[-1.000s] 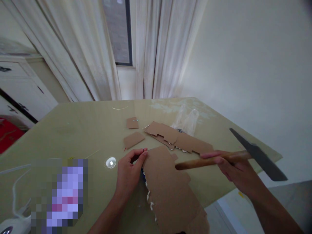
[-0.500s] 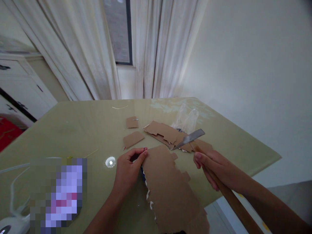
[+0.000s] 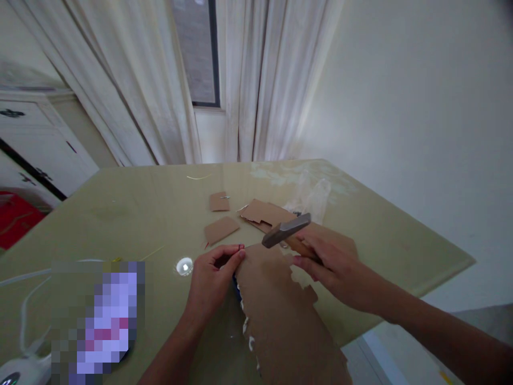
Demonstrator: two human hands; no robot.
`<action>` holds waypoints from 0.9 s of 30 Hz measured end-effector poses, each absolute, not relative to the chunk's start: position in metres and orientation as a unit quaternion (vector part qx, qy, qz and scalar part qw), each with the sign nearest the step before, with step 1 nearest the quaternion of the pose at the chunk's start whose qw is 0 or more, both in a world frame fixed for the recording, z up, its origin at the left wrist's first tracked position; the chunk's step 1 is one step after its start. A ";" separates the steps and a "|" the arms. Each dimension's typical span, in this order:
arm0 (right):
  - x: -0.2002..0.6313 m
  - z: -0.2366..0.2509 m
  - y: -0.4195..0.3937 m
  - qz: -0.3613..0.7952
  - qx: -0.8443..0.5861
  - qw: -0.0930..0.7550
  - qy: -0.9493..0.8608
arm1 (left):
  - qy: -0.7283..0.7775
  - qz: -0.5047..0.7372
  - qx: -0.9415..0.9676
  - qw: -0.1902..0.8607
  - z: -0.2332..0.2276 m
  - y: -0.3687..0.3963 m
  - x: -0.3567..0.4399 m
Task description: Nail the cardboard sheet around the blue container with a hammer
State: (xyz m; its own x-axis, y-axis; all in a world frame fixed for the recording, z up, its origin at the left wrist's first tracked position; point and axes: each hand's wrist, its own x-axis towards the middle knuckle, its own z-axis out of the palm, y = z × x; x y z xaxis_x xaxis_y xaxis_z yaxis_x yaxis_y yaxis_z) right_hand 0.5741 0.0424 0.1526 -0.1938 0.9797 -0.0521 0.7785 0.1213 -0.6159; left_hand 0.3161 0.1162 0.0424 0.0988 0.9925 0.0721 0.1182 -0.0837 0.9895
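Observation:
My right hand (image 3: 331, 267) is wrapped round the wooden handle of a hammer (image 3: 286, 231). The grey metal head hangs above the far end of a long cardboard piece (image 3: 280, 310), a little right of my left fingertips. My left hand (image 3: 214, 272) is closed, thumb and forefinger pinched at the cardboard's far left corner. Something tiny and dark shows between those fingertips, too small to name. Torn, whitish edges run down the cardboard's left side, and something blue peeks out beneath it.
Beyond lie two small cardboard squares (image 3: 222, 230), more torn cardboard (image 3: 270, 213) and a clear plastic bag (image 3: 318, 195). To the left are a shiny round object (image 3: 184, 266), a blurred-out item (image 3: 106, 315) and white cables (image 3: 24, 315). The table's right edge is near my right arm.
My right hand has brought the hammer leftward, so its head is now over the cardboard's far end close to my left fingers. My left hand keeps its pinch at the corner.

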 end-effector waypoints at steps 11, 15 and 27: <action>0.527 0.198 0.082 0.148 -0.551 0.060 -0.819 | 0.470 0.470 0.576 0.476 0.040 0.118 0.314; 0.525 0.198 0.087 0.150 -0.525 0.067 -0.835 | 0.476 0.469 0.576 0.471 0.041 0.117 0.315; 0.517 0.198 0.088 0.164 -0.540 0.102 -0.819 | 0.469 0.473 0.573 0.478 0.044 0.116 0.314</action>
State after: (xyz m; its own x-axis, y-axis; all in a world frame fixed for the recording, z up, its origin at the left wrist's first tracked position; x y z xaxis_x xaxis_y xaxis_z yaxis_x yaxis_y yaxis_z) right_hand 0.5173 0.0884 0.1985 -0.3962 0.9181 -0.0095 0.8513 0.3634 -0.3784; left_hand 0.3140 0.1159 0.0439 0.1136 0.9890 0.0947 0.0857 -0.1047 0.9908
